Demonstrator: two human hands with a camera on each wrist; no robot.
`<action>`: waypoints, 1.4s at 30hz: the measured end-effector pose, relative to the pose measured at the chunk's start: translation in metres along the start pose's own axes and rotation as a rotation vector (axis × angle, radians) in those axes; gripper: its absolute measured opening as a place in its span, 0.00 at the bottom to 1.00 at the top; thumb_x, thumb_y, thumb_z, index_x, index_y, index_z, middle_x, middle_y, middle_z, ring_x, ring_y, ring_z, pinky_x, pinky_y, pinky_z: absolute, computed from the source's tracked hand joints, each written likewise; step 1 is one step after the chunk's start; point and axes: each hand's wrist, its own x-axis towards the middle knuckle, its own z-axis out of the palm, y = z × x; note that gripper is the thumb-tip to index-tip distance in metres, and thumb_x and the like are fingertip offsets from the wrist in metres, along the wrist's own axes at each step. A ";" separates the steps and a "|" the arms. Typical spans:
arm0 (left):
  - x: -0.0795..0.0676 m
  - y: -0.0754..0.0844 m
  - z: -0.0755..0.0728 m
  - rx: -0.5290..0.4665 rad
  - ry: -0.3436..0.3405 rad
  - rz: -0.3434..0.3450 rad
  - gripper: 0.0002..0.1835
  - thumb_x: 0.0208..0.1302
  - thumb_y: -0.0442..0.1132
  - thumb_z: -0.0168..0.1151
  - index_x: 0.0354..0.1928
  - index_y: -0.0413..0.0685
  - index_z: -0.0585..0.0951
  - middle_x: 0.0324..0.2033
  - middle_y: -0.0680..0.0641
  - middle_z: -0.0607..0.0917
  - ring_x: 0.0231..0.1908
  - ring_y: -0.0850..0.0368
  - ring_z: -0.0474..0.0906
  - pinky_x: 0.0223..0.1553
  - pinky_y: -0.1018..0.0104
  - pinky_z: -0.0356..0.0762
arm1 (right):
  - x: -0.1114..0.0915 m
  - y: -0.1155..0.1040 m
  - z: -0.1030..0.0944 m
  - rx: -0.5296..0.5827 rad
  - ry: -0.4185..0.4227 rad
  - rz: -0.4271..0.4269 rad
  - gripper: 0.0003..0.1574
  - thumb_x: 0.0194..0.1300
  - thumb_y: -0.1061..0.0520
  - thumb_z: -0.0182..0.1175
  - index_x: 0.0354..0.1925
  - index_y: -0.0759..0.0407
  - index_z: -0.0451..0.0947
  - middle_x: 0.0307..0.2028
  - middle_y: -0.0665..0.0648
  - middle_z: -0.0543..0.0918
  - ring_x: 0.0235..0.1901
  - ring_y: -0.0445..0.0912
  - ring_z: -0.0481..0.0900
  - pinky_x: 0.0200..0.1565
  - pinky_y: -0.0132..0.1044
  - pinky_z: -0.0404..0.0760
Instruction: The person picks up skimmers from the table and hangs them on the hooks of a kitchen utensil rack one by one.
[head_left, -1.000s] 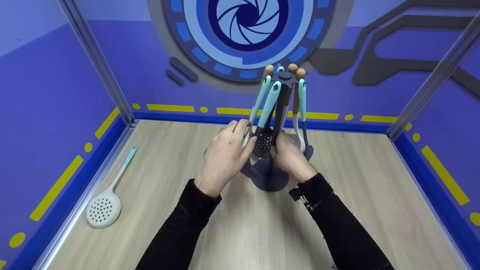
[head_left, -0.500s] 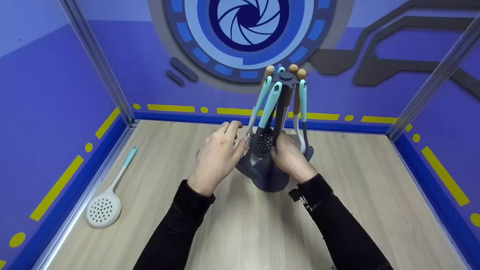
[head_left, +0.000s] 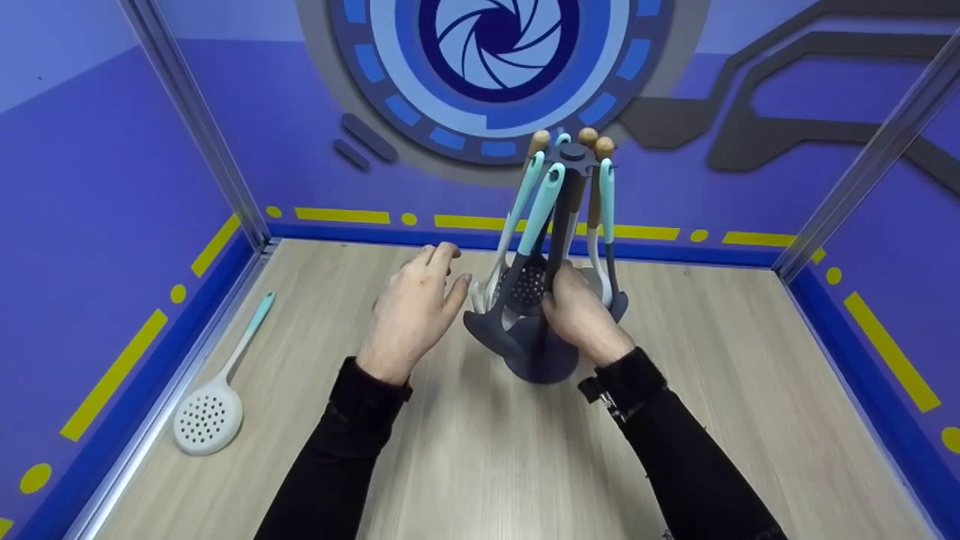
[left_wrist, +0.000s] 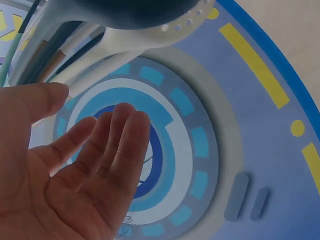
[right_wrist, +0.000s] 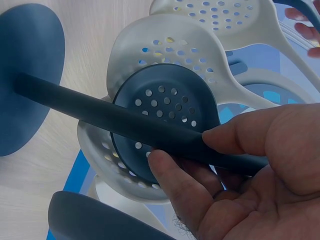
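Observation:
A dark utensil stand (head_left: 541, 367) with a round base stands on the table, kitchen utensils hanging around its top. My right hand (head_left: 585, 315) grips its pole; in the right wrist view the thumb and fingers wrap the dark pole (right_wrist: 115, 121). Behind the pole hang a dark perforated skimmer (right_wrist: 170, 90) and pale perforated ones. A dark ladle (head_left: 491, 334) with a mint handle hangs on the stand's left side. My left hand (head_left: 411, 311) is left of the ladle, apart from it, holding nothing; in the left wrist view its fingers are loosely bent.
A pale skimmer (head_left: 208, 420) with a mint handle lies at the left of the wooden table (head_left: 480, 465). Blue printed panels (head_left: 375, 135) enclose the back and sides, with metal posts (head_left: 202, 127) at the corners.
My left hand has let go of the utensils on the stand's left side and drawn away to the left. The ladle there has swung slightly left. My right hand stays on the pole.

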 end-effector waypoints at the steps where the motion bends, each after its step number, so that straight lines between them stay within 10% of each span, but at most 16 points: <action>1: 0.000 -0.003 0.000 0.002 0.001 -0.003 0.17 0.70 0.51 0.58 0.56 0.55 0.75 0.43 0.51 0.83 0.41 0.54 0.82 0.37 0.58 0.82 | 0.000 0.000 0.000 0.001 0.000 0.000 0.21 0.67 0.66 0.52 0.58 0.68 0.67 0.49 0.67 0.79 0.52 0.57 0.79 0.55 0.53 0.79; 42: -0.010 -0.115 0.009 0.081 -0.109 -0.282 0.25 0.71 0.51 0.57 0.63 0.45 0.74 0.58 0.39 0.79 0.55 0.36 0.76 0.46 0.39 0.80 | 0.001 0.002 -0.001 0.009 -0.010 -0.001 0.22 0.67 0.66 0.51 0.58 0.68 0.66 0.49 0.66 0.78 0.54 0.57 0.78 0.58 0.53 0.78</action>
